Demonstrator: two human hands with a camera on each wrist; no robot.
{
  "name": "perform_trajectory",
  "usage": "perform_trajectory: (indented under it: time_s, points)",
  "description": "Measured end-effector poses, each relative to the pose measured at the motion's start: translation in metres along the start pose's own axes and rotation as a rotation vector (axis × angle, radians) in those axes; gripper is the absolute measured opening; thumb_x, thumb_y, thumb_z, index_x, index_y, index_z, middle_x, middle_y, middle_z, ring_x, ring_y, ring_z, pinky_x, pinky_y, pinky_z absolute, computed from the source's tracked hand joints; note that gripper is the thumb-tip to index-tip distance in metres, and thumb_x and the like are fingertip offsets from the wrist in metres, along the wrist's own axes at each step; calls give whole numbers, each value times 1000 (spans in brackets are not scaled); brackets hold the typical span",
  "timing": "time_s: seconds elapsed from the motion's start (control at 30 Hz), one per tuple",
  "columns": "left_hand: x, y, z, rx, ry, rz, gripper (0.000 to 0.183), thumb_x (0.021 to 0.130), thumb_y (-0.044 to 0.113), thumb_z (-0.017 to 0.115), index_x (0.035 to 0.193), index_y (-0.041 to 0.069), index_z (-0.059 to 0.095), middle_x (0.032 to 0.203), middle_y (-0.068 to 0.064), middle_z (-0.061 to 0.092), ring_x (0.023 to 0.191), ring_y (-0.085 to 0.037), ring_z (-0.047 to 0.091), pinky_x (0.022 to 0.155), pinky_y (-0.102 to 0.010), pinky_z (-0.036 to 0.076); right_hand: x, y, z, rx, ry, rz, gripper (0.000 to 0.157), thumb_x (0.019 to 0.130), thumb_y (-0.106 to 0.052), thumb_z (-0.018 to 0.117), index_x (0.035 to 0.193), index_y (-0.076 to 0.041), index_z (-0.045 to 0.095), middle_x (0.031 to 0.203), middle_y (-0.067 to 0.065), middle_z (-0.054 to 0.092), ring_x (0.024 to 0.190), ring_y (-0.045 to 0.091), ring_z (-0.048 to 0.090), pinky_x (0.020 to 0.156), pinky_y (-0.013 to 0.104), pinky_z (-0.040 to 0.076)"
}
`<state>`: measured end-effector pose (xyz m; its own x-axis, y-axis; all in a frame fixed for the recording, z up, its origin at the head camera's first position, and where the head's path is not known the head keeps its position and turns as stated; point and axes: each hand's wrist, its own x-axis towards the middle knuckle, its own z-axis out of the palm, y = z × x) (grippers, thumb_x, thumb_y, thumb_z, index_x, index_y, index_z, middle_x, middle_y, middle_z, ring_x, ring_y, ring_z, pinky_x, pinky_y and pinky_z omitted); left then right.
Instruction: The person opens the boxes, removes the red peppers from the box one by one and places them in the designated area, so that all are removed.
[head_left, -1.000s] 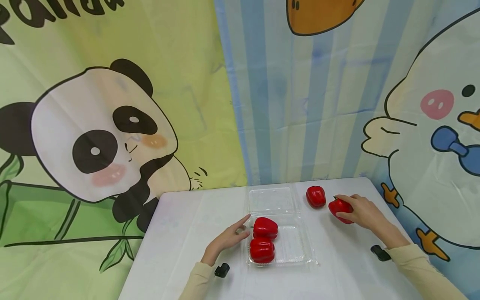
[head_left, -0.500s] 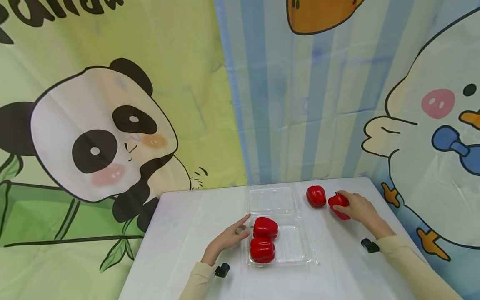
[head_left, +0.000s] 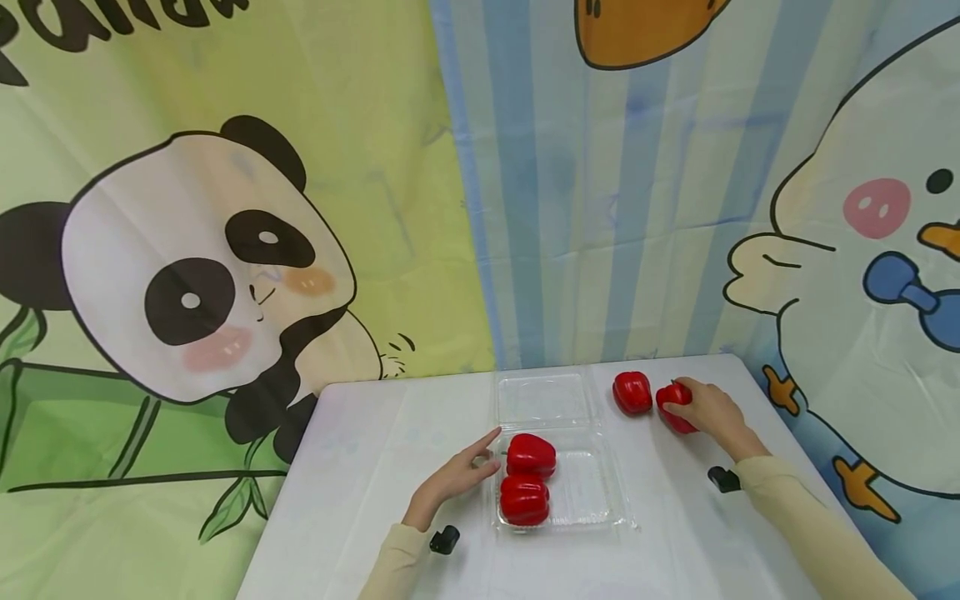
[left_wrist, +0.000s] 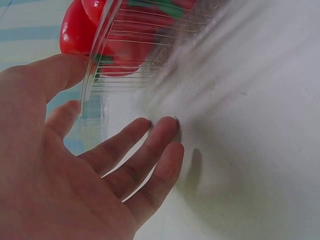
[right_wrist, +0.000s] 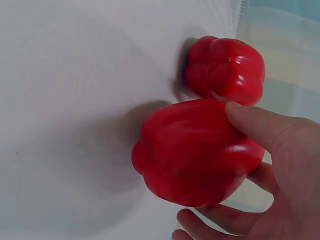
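The clear container [head_left: 587, 486] holds two red peppers [head_left: 525, 500] on its left; beside it, the left hand [head_left: 454, 477] has spread fingers; the right hand [head_left: 714, 414] grips another pepper [right_wrist: 195, 152].

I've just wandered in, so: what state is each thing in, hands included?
Clear container: open, partly filled
Lid: laid back
Far boxed pepper: inside container, left side
Near boxed pepper: inside container, left side
Loose pepper: unheld, outside container
Held pepper: gripped, outside container
Left hand: fingers apart, beside container
Right hand: gripping held pepper
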<state>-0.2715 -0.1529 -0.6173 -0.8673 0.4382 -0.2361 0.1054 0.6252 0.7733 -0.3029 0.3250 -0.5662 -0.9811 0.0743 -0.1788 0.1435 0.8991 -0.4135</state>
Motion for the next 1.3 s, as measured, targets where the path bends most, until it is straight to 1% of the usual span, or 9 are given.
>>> perform_trajectory:
  time_s: [0.2, 0.37, 0.63, 0.77, 0.97, 1.13, 1.3]
  points:
    - [0, -1, -1, 6, 4, -8, 66, 98, 44, 60, 157, 40, 30, 138, -14, 57, 112, -29, 61, 97, -58, 52, 11, -1, 5, 4, -2, 39, 79, 89, -37, 73, 145, 6, 38, 130, 39, 50, 113, 54, 49, 88, 63, 55]
    - [0, -1, 0, 0, 0, -10, 66, 99, 42, 60, 157, 40, 30, 138, -15, 57, 110, -28, 61, 97, -57, 53, 16, -1, 5, 13, -20, 87, 79, 90, -38, 71, 146, 6, 36, 130, 39, 48, 113, 54, 48, 88, 64, 54]
    - [1, -2, 1, 2, 3, -3, 67, 99, 42, 60, 158, 38, 30, 138, -15, 57, 110, -28, 61, 96, -58, 53, 25, -5, 6, -1, -25, 99, 80, 89, -33, 73, 145, 8, 34, 130, 39, 47, 115, 55, 47, 88, 63, 54]
    - [1, -3, 1, -1, 1, -1, 66, 99, 41, 60, 158, 39, 29, 137, -14, 57, 110, -28, 61, 97, -57, 53, 29, -7, 6, 12, -34, 125, 80, 90, -34, 71, 146, 8, 32, 131, 39, 47, 116, 56, 46, 90, 65, 53]
    - [1, -3, 1, -4, 0, 5, 66, 99, 44, 59, 157, 41, 29, 138, -14, 57, 113, -29, 61, 98, -57, 52, 32, -9, 5, 29, -30, 143, 79, 91, -35, 70, 146, 9, 32, 131, 40, 46, 116, 57, 46, 92, 67, 50]
    - [0, -2, 1, -2, 3, 8, 65, 99, 44, 59, 157, 40, 29, 139, -15, 57, 113, -30, 61, 98, -57, 52, 35, -9, 6, 29, -16, 152, 79, 92, -35, 69, 146, 8, 31, 132, 40, 45, 116, 58, 45, 93, 68, 48]
    - [-1, 0, -1, 1, 5, 12, 65, 99, 43, 58, 158, 38, 30, 138, -15, 57, 113, -29, 62, 99, -56, 52, 37, -9, 7, 28, -8, 152, 77, 93, -36, 68, 144, 9, 32, 130, 40, 46, 114, 58, 45, 91, 68, 49]
